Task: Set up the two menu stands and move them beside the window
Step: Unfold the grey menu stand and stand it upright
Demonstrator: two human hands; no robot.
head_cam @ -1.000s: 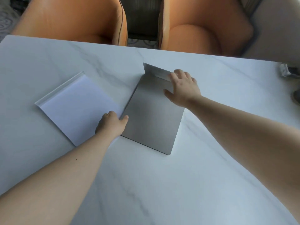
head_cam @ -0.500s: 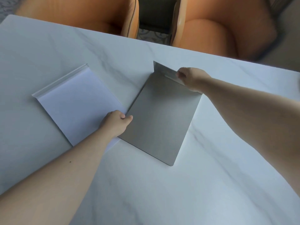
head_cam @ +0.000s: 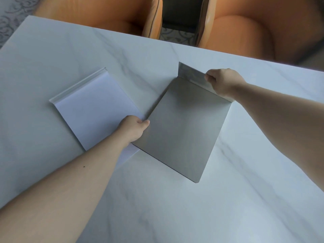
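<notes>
A grey metal menu stand [head_cam: 182, 125] lies on the white marble table [head_cam: 175, 207], its bent foot flap raised at the far end. My right hand [head_cam: 222, 81] pinches that flap at its right part. My left hand [head_cam: 135, 128] grips the stand's left edge with the thumb on top. A second menu stand [head_cam: 91, 109], clear with a white sheet in it, lies flat to the left; its near right corner is under my left wrist and the grey stand's corner.
Two orange upholstered chairs [head_cam: 108, 13] [head_cam: 254, 32] stand at the table's far edge, with a dark gap and patterned floor between them. The table's far left corner [head_cam: 29, 18] is in view.
My right hand slid from flat on the grey stand up to its foot flap and closed on it. My left hand tightened on the left edge. The flap now stands higher.
</notes>
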